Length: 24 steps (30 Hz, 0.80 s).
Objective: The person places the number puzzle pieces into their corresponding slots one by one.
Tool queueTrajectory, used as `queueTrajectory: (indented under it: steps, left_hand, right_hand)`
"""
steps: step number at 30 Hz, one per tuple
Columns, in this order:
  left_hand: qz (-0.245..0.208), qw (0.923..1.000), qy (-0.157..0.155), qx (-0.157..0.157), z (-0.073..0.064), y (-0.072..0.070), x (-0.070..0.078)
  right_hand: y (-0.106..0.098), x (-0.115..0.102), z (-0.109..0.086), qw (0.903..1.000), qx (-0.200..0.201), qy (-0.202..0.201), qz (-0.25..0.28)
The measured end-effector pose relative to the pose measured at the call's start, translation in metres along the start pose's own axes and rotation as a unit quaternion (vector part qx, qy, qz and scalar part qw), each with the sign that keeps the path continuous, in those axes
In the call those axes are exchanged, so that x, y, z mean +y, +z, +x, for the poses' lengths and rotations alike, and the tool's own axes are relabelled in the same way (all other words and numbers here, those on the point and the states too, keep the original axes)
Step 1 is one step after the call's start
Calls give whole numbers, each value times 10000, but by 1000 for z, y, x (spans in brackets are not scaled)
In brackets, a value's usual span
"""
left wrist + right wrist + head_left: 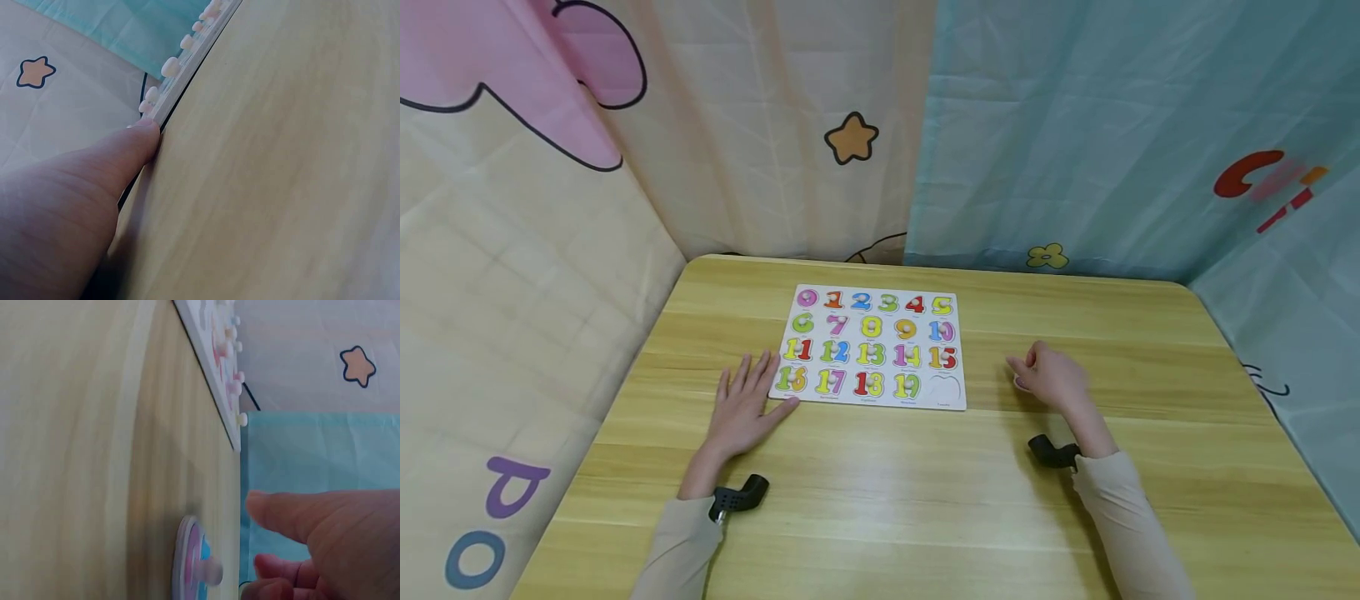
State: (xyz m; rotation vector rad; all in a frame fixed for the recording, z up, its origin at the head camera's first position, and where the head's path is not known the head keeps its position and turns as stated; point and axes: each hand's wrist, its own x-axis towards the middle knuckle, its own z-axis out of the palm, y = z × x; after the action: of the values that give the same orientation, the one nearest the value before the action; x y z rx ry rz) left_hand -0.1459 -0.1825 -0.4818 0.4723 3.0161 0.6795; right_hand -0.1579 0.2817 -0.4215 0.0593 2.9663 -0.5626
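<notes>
A white number puzzle board [865,403] lies flat on the table, with knobbed number pieces from 0 to 19 in their slots and one bare slot [944,389] at its lower right corner. My left hand [747,417] is spread on the table at the board's left side; the thumb [134,147] touches the near edge. Above a loose puzzle piece [190,565], pink and blue with a pale knob [209,570], hovers my right hand [1056,379]. Its thumb and bent fingers stand apart from that knob. In the head view the hand mostly covers this piece.
The wooden table [917,508] reaches to curtains [790,150] at the back and sides. Each wrist wears a black camera, the left [741,496] and the right [1052,452].
</notes>
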Motion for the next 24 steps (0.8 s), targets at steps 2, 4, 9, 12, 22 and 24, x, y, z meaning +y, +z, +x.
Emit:
queueTrajectory:
  steps: [2,4,9,12,22,24]
  left_hand:
    - [-5,10000,-6,-36,0,0,0]
    - [-2,10000,-11,-57,0,0,-1]
    - [-10,10000,-8,-67,0,0,-2]
    - [-13,10000,-6,-61,0,0,-2]
    - [-55,10000,23,8,0,1,-2]
    - [-60,10000,28,8,0,1,-2]
  right_hand:
    - [-1,5,-3,9998,-94,107,-138]
    - [-1,8,-5,9994,-166,169,-261]
    - [3,13,-8,9985,-297,206,-410]
    - [5,14,-9,9984,-310,185,-425]
    - [12,16,-9,9989,-377,102,-254]
    - [12,14,-9,9991,-328,91,-257]
